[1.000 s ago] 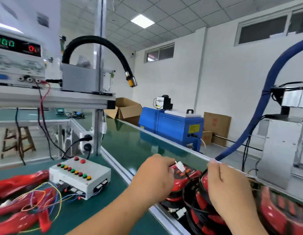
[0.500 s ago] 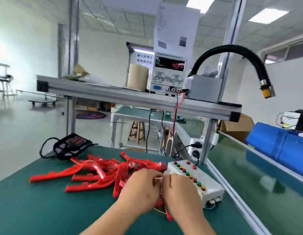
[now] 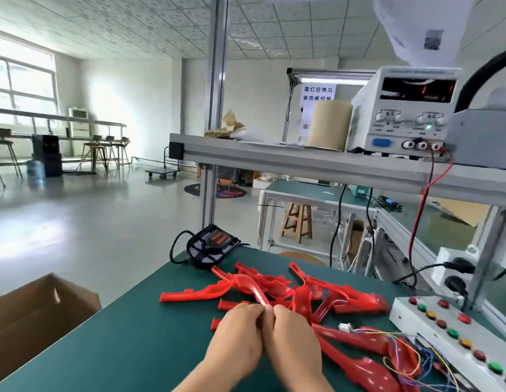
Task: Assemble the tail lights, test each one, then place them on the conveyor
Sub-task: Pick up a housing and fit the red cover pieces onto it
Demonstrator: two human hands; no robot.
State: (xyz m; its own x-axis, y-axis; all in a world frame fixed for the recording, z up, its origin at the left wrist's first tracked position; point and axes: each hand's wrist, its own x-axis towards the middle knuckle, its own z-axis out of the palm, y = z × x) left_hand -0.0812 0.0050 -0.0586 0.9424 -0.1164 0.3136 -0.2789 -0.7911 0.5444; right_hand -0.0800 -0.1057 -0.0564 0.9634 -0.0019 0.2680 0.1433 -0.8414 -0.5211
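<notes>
A pile of red tail-light lens pieces (image 3: 274,287) lies on the green bench mat (image 3: 138,329). My left hand (image 3: 237,335) and my right hand (image 3: 291,340) are pressed together at the near edge of the pile, fingers curled around one red lens piece (image 3: 259,297) that sticks up between them. A black tail-light housing (image 3: 210,247) with a cable rests at the mat's far corner. A white test box (image 3: 455,335) with red, green and yellow buttons stands at the right, coloured wires (image 3: 401,346) and a white connector (image 3: 345,327) trailing from it.
An open cardboard box (image 3: 39,315) stands left of the bench. A power supply (image 3: 407,111) and a cardboard roll (image 3: 329,124) stand on the aluminium shelf (image 3: 302,162) above. A socket block (image 3: 455,273) and the conveyor frame (image 3: 404,239) lie at the right.
My view has swung left, away from the conveyor and its assembled lights, to the bench. Both hands have left the conveyor and now close together on a red lens piece from the pile.
</notes>
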